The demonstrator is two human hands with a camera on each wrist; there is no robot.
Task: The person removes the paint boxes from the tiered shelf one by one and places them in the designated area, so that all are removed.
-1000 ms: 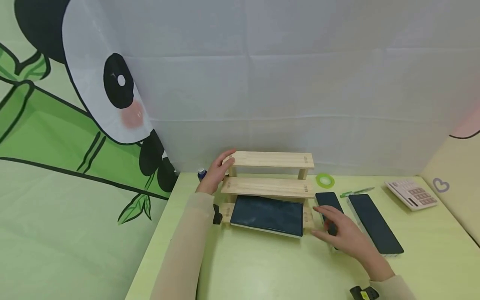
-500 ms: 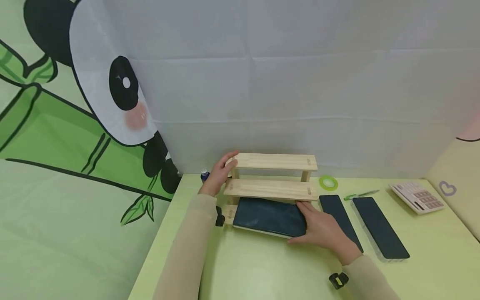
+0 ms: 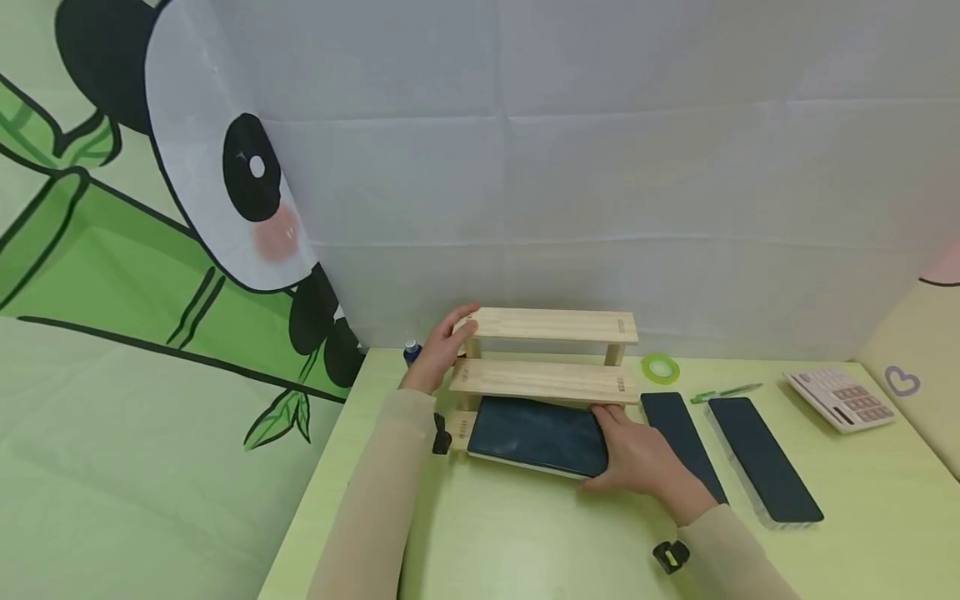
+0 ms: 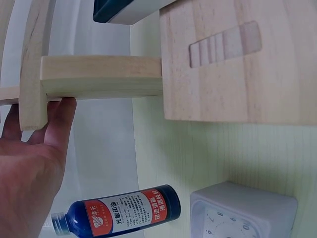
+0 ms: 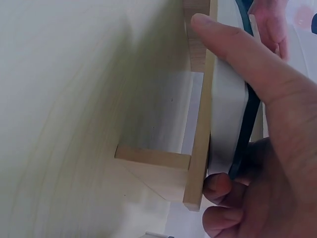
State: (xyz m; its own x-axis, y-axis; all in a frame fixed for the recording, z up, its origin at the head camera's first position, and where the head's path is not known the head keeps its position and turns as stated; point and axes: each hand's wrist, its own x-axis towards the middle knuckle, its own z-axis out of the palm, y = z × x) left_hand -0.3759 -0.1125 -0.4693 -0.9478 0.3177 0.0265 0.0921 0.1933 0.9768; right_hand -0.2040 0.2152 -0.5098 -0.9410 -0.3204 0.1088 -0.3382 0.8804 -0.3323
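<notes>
A three-tier wooden shelf point(image 3: 543, 380) stands at the back of the table. My left hand point(image 3: 441, 350) holds the left end of its top board; in the left wrist view the fingers point(image 4: 63, 116) reach around the wood. On the lowest board lies a dark blue notebook point(image 3: 536, 435), slightly askew, its front corner past the board's edge. My right hand point(image 3: 637, 454) grips the notebook's right end, thumb at the front and fingers at the back. The right wrist view shows the thumb point(image 5: 237, 47) along the notebook's pale side point(image 5: 228, 109).
Two more dark blue slabs, one point(image 3: 682, 442) near my right hand and another point(image 3: 765, 458) beyond, lie on the table. Behind them are green tape point(image 3: 647, 369), a green pen point(image 3: 726, 393) and a calculator point(image 3: 840, 398). Left of the shelf are a blue bottle point(image 4: 129, 213) and white clock point(image 4: 242, 210).
My right hand has moved left from beside the shelf and taken hold of the notebook's right end. The left hand stays on the shelf. The view has shifted slightly.
</notes>
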